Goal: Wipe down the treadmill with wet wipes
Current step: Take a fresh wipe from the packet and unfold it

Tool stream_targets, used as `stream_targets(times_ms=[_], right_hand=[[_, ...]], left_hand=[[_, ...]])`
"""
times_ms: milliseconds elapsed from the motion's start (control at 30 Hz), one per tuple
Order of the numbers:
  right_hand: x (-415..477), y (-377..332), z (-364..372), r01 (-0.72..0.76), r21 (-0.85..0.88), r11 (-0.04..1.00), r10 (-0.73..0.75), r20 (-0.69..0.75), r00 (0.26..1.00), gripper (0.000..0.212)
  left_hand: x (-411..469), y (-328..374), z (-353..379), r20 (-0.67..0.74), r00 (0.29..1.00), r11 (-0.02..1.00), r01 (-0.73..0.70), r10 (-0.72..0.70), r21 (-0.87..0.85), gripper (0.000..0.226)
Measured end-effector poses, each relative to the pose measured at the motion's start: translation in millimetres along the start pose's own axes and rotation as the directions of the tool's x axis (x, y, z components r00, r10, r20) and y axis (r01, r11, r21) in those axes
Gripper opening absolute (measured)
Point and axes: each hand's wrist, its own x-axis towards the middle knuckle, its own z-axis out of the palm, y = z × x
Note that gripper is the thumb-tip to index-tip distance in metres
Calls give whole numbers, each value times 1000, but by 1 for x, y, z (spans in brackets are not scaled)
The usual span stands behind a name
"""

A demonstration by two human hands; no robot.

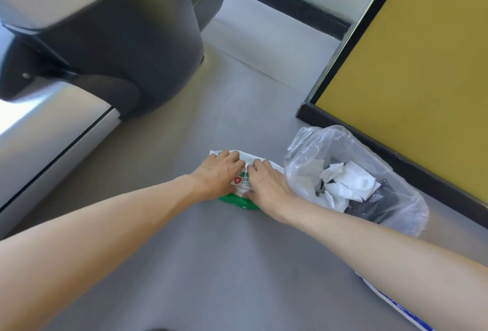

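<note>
- White and green soft plastic wet-wipe pack (240, 181): it lies flat on the grey floor (211, 264), straight ahead of us and under both hands. Its long axis seems to run left to right, though our hands hide most of it.
- Left hand (217, 172): fingers bent over the pack's far left part, holding it down.
- Right hand (266, 184): thumb at the near edge and fingers across the top, gripping the pack's right part.
- Dark grey and silver treadmill (118, 47): left of us and beyond, well apart from the pack. Our left arm is nearer, so we judge the wiping reach goes leftward.
- Clear plastic-lined bin (301, 153): just right of the pack, holding crumpled white wipes (348, 180).
</note>
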Motion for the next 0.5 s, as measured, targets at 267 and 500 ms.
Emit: stream_targets(times_ms=[267,500], right_hand=[[1,-9,8,78,5,997,-78,19,997,28],[-2,-5,-2,58,149,987,-64,39,997,23]], left_hand=[[-9,-16,-1,84,996,998,-14,19,-60,50],[-7,-23,-13,234,972,994,2,24,-111,63]])
